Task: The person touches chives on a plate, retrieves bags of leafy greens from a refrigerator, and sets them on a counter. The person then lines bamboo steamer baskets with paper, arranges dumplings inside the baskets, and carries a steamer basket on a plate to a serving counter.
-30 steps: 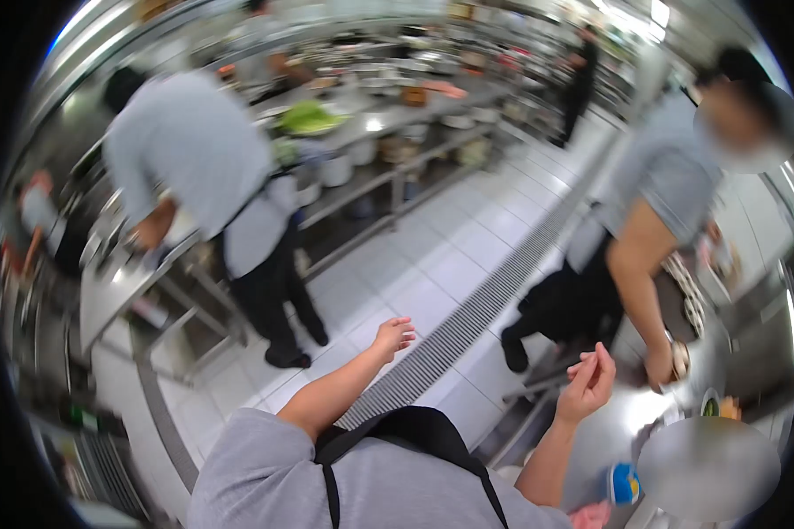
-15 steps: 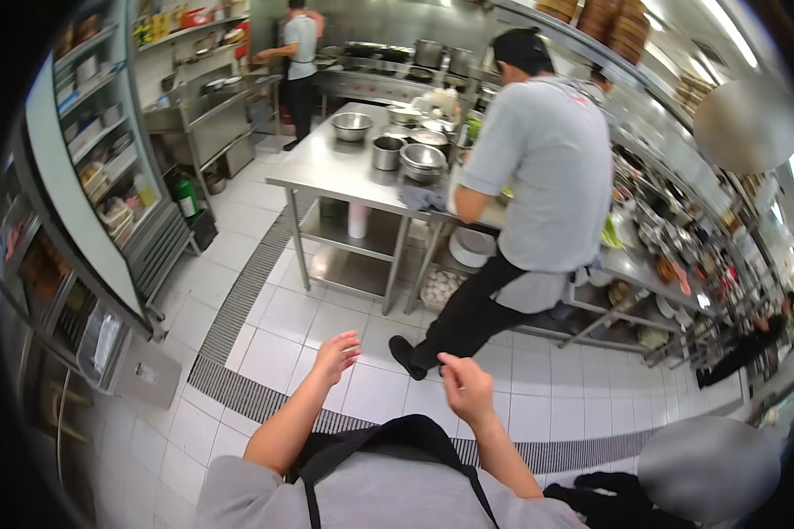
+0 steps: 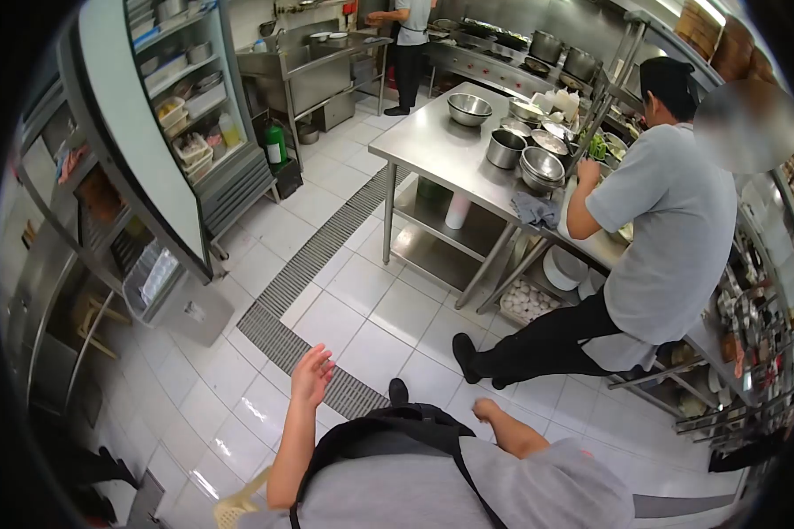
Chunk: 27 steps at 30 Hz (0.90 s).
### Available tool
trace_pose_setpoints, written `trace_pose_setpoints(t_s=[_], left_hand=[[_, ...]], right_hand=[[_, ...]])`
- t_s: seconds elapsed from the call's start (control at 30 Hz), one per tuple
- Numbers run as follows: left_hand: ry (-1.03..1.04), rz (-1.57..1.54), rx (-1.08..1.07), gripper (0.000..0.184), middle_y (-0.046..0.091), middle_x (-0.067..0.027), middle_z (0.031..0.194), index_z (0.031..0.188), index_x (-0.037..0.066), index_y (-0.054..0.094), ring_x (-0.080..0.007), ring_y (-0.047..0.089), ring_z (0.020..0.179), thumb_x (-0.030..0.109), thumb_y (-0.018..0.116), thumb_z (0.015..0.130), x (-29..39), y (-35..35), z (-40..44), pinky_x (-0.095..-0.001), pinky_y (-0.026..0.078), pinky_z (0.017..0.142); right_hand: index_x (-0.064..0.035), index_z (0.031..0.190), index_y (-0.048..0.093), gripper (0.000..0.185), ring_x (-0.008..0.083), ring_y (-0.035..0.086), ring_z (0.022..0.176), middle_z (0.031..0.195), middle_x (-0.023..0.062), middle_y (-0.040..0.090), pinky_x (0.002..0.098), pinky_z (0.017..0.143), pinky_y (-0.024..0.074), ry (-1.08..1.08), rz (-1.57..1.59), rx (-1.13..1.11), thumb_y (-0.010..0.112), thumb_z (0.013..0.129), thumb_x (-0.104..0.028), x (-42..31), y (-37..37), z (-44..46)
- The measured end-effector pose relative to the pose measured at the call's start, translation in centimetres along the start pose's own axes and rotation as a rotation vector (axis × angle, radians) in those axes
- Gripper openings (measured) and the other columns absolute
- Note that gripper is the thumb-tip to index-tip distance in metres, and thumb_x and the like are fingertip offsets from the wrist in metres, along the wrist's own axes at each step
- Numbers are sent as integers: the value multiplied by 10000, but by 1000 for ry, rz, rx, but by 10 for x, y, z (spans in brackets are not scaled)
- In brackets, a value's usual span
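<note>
My left hand (image 3: 311, 375) is raised in front of me at waist height, fingers loosely bent and apart, with nothing in it. Farther right and lower, my right hand (image 3: 485, 408) hangs over the floor beside my black apron (image 3: 388, 428). Its fingers are turned away and hidden, so I cannot make out whether it is closed. Neither hand touches anything. Under both lies the white tiled floor (image 3: 393, 353). Closest to my left hand is the drain grate (image 3: 278, 339), and one black shoe (image 3: 399, 391) of mine shows ahead.
A steel table (image 3: 432, 132) with bowls and pots stands ahead. At its right a co-worker (image 3: 670, 220) in grey leans over the counter, one leg stretched back. A tall fridge (image 3: 185, 97) and a grey bin (image 3: 185, 309) are left. Another person (image 3: 410, 53) stands by the sink (image 3: 309, 70).
My view has swung left and down, so the table and co-worker sit farther right. My right hand has dropped lower, my left remains raised. One of my shoes has come into view.
</note>
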<state>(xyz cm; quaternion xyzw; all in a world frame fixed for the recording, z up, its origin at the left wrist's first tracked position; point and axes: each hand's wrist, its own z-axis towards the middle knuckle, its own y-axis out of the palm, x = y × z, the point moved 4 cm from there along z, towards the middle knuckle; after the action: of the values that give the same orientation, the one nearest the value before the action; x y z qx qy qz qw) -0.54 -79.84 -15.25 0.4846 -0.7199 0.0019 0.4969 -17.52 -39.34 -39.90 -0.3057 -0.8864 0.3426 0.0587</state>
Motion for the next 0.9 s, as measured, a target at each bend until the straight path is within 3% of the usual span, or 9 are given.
trace_pose_setpoints(t_s=[0.07, 0.23, 0.3, 0.33, 0.43, 0.57, 0.73, 0.83, 0.9], left_hand=[[82, -18, 72, 390, 588, -50, 1000, 1201, 64, 504, -157, 548, 781, 181, 574, 835, 6, -23, 12, -258, 429, 657], [27, -279, 239, 428, 578, -16, 919, 1224, 99, 499, -144, 538, 753, 187, 588, 815, -12, -88, 57, -247, 443, 611], [12, -260, 226, 434, 565, -8, 890, 1233, 110, 490, -140, 531, 747, 179, 581, 814, -13, -74, 69, -244, 445, 599], [-22, -220, 173, 434, 565, -8, 890, 1233, 110, 490, -140, 531, 747, 179, 581, 814, -18, -58, 80, -244, 445, 599], [-140, -23, -39, 427, 563, -10, 897, 1218, 102, 490, -139, 525, 746, 174, 588, 808, -28, -2, 101, -242, 436, 592], [-231, 262, -265, 389, 569, -29, 936, 1174, 89, 508, -140, 522, 774, 188, 599, 808, -53, 116, 75, -250, 419, 622], [-291, 546, -681, 323, 599, -29, 920, 1133, 93, 535, -133, 555, 779, 203, 585, 834, -120, 227, 10, -271, 436, 638], [-281, 802, -1000, 257, 609, -17, 928, 1080, 92, 573, -121, 575, 792, 213, 583, 854, -173, 281, -58, -266, 450, 681], [-283, 957, -1237, 288, 608, -21, 953, 1077, 77, 582, -119, 575, 800, 255, 601, 852, -208, 313, -108, -263, 454, 703]], right_hand=[[-41, 715, 643, 213, 236, 630, 543, 623, 106, 632, 387, 569, 525, 412, 720, -62, 486, 797, -160, 16, 29, 0], [-43, 686, 649, 315, 224, 628, 533, 662, 126, 646, 367, 534, 520, 192, 485, -21, 452, 796, -262, 21, -25, 16], [-37, 574, 633, 367, 237, 636, 561, 649, 128, 645, 391, 601, 518, 113, 395, 386, 462, 778, -290, 28, -66, 19], [-24, 625, 642, 357, 233, 648, 610, 649, 118, 645, 378, 622, 513, 246, 424, 818, 476, 783, -298, 30, -82, 16], [-20, 687, 628, 366, 312, 611, 610, 652, 144, 622, 402, 605, 487, 196, 978, 993, 503, 839, -329, 3, -148, -52], [-28, 712, 633, 345, 294, 612, 592, 668, 138, 624, 403, 603, 486, 296, 791, 1102, 478, 864, -296, -38, -114, -113], [-38, 878, 617, 225, 372, 590, 824, 851, 174, 629, 425, 751, 467, 557, 1237, 1209, 502, 862, -231, -44, -19, -194], [-55, 928, 606, 192, 337, 596, 868, 902, 169, 628, 406, 791, 474, 755, 1511, 1030, 516, 853, -208, -22, 59, -224], [-41, 1033, 585, 284, 241, 657, 749, 820, 142, 660, 378, 701, 521, 702, 1281, 1097, 526, 846, -247, -8, 146, -220]])
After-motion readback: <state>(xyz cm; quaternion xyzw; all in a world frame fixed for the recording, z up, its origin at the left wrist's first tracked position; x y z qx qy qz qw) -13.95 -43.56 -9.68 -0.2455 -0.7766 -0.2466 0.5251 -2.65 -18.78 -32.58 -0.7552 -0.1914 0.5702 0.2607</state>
